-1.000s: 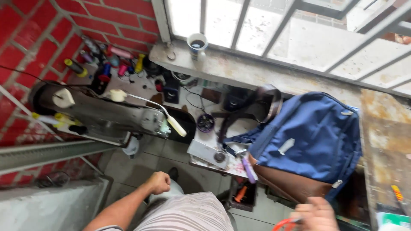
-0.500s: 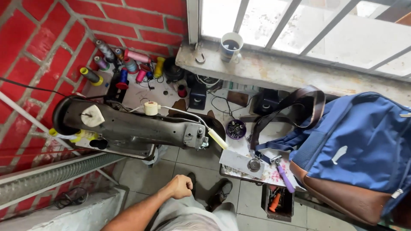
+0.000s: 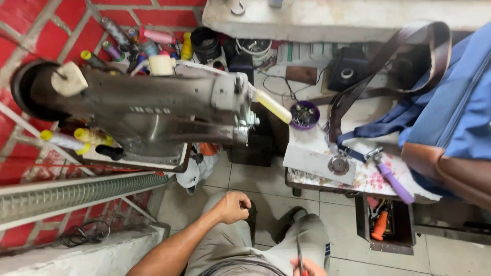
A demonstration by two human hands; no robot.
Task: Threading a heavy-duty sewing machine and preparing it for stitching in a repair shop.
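Tiled floor, sewing machine (image 3: 153,110) now nearer

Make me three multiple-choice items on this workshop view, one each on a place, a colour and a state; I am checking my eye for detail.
1. Where does the left hand rest?
A. on the person's knee
B. on the sewing machine
C. on the bag

2. What colour is the hammer handle?
A. green
B. purple
C. black

3. How is the left hand held?
A. flat and spread
B. pointing
C. closed in a fist

Answers: 1 A, it lies on the trouser leg, below the sewing machine; 2 B, the handle on the flowered table is purple; 3 C, the fingers are curled in.
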